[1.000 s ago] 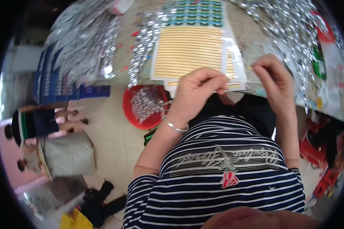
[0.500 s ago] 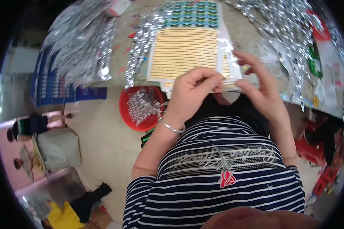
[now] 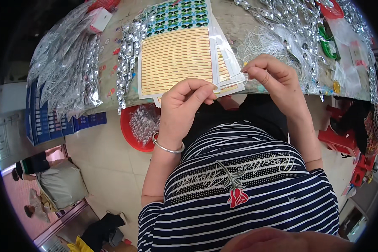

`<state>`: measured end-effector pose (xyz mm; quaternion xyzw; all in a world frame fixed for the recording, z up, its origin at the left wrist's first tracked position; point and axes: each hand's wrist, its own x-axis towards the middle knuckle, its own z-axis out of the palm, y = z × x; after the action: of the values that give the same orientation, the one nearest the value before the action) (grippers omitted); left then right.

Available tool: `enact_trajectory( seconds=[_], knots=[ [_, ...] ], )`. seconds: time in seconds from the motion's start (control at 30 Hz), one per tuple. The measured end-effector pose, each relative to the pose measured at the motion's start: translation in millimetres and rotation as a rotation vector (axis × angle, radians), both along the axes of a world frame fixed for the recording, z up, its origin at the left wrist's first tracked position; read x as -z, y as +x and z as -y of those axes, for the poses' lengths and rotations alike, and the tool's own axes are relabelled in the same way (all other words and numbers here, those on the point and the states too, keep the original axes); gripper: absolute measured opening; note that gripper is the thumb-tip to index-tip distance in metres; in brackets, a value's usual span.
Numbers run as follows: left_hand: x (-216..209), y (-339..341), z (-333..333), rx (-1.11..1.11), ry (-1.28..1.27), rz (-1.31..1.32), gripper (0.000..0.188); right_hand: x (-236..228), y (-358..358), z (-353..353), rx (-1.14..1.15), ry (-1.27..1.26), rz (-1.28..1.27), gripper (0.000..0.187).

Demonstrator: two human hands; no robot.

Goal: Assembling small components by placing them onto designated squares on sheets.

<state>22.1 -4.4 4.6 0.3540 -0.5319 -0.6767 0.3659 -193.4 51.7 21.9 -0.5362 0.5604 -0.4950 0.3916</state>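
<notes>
Strand (image 3: 232, 79), thin and pale, ran between the two hands above the near edge of the desk (image 3: 108, 80); clock centred there. Left hand (image 3: 181, 103), eight o'clock: fingers closed in a pinch, seemingly on its lower end; any small piece inside could not be made out. Right hand (image 3: 277, 82), three o'clock: fingers pinched together on the other end. Judged best: light, even tension, tips only, wrists steady, slack held off the yellow-striped sheet (image 3: 176, 63) at ten o'clock and clear of the white thread tangle (image 3: 262, 44) between one and two, where snagging looked likeliest. Farther out, silver strips (image 3: 128, 54) lay past the sheet; red basin (image 3: 126, 130) sat below at eight.
</notes>
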Motion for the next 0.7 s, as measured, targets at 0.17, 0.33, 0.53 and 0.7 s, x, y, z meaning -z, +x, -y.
enact_trajectory(
  seconds=[0.17,0.33,0.53,0.7],
  knots=[
    [5,0,1,0.071,-0.001,0.003,0.012,5,-5,4,0.091,-0.059,0.083,0.01],
    [-1,-5,-1,0.105,-0.023,0.038,0.011,-3,-1,4,0.09,-0.059,0.233,0.008],
    [-15,-18,2,0.08,-0.031,-0.053,0.012,-15,18,6,-0.077,-0.194,-0.148,0.007],
    [-14,-18,0,0.086,-0.017,-0.071,0.011,-13,19,7,-0.046,-0.134,-0.098,0.008]
  ],
)
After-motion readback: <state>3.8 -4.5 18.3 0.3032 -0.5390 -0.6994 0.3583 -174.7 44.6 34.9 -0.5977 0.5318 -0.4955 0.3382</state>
